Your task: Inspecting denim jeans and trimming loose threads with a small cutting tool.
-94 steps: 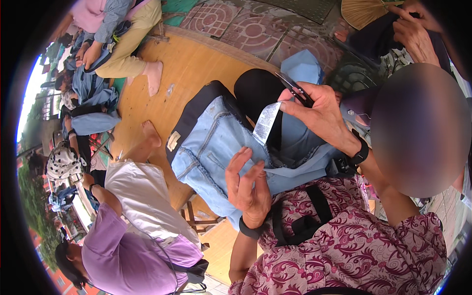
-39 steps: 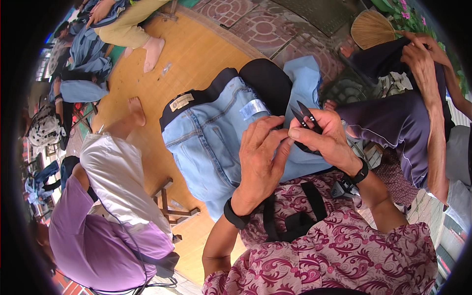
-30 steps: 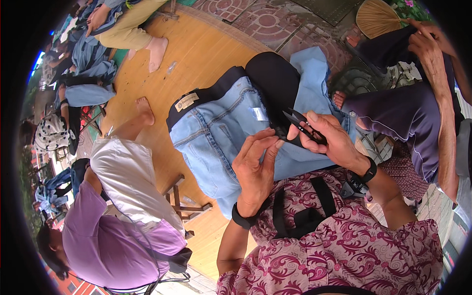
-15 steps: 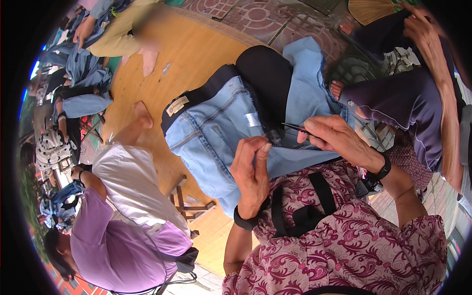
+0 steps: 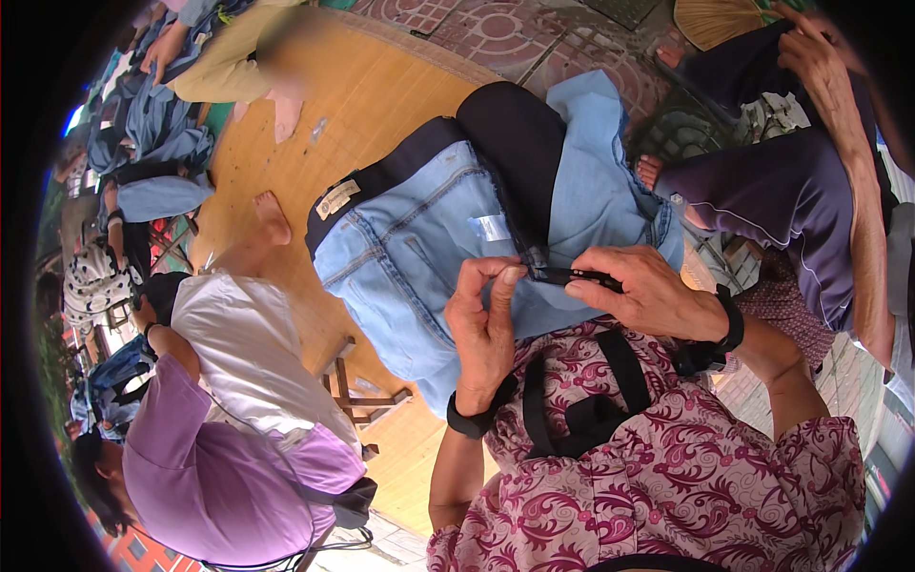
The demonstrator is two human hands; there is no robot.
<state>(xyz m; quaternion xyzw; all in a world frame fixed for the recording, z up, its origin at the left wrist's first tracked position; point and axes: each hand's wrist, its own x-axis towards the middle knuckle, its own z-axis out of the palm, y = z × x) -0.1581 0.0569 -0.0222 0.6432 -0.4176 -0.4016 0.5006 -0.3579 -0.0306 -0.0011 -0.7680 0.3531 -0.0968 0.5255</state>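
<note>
A pair of light blue jeans (image 5: 381, 257), turned inside out, lies across my lap. It has a black waistband and a black panel (image 5: 510, 143), a tan label (image 5: 335, 198) at the waist and a white tag (image 5: 490, 228) near the middle seam. My left hand (image 5: 481, 329) is closed in a pinch beside that seam; what lies between the fingertips is too small to make out. Black thread snips (image 5: 596, 277) are gripped in my right hand (image 5: 658, 296), their tip pointing left at the seam, close to my left fingertips.
A wooden platform (image 5: 381, 81) stretches out ahead and to the left. One person in a purple shirt (image 5: 219, 467) sits at my left, another in dark trousers (image 5: 762, 210) at my right. A wooden stool frame (image 5: 357, 396) stands beside the jeans. More denim (image 5: 152, 124) lies at far left.
My right hand has brought the snips down and left to the seam, turning over as it moved. My left hand stays pinched, now nearer the snips. The jeans have shifted slightly.
</note>
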